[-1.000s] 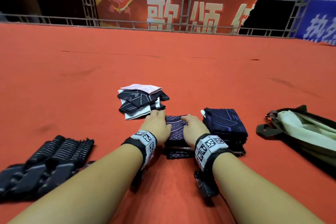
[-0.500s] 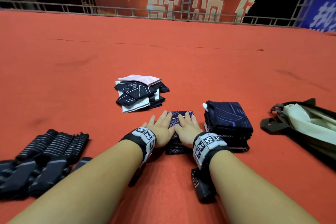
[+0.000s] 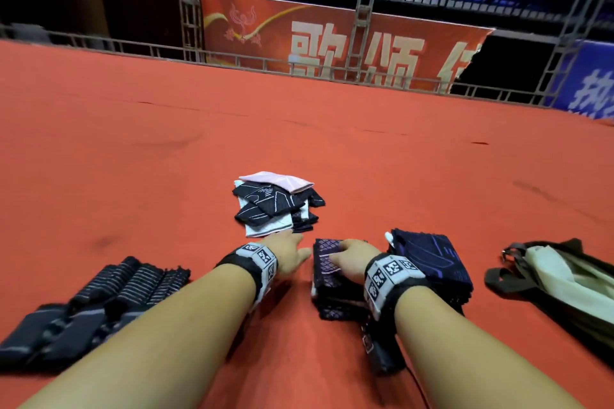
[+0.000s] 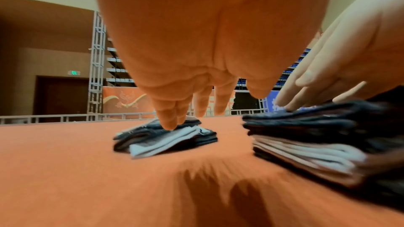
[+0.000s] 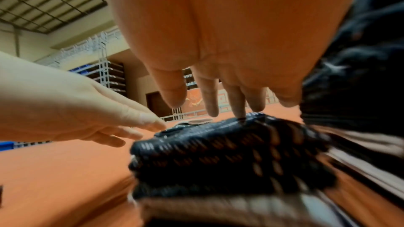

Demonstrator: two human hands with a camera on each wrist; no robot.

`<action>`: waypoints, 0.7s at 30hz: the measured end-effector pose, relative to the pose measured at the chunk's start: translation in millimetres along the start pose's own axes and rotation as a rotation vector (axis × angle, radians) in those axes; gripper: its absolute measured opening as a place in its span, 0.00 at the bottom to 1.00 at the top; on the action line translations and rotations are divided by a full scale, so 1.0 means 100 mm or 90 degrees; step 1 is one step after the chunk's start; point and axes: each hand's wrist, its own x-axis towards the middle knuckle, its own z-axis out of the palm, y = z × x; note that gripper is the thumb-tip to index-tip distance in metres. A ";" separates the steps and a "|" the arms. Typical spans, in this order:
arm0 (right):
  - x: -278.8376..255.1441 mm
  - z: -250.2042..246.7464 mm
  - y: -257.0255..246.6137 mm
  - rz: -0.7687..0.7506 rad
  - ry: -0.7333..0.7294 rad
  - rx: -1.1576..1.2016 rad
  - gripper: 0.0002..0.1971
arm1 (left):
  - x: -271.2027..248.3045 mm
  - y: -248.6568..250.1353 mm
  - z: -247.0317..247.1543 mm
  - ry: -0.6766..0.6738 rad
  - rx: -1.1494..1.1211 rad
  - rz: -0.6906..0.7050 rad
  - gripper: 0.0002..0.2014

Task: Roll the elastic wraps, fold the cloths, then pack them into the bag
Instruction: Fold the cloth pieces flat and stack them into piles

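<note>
- The rolled wraps (image 3: 99,295) lie in a row near the left forearm, well apart from the hands, so the rolling looks done.
- The right hand (image 3: 349,262) rests flat, fingers straight, on the checked stack (image 3: 327,276) of folded cloths; it grasps nothing, and seems to be pressing the top fold down so it holds.
- The left hand (image 3: 289,256) is off that stack, fingers relaxed and holding nothing, reaching for the loose pile (image 3: 275,206); its fingertips (image 4: 168,123) appear to touch the pile's near edge, probably to take the next cloth.
- A second folded stack (image 3: 428,259) sits just right of the first.
- The bag (image 3: 564,282) lies open at far right, within easy reach for packing.
</note>
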 end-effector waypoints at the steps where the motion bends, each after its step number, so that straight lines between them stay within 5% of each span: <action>1: 0.02 -0.05 -0.07 -0.012 0.028 0.023 0.20 | 0.01 -0.10 -0.09 0.027 0.015 -0.015 0.28; 10: 0.32 0.05 -0.69 -0.124 0.030 0.118 0.13 | 0.18 -0.61 -0.46 0.052 0.122 -0.095 0.14; 21: 0.90 0.25 -0.78 -0.108 0.021 0.206 0.27 | 0.65 -0.88 -0.24 -0.017 0.144 -0.143 0.15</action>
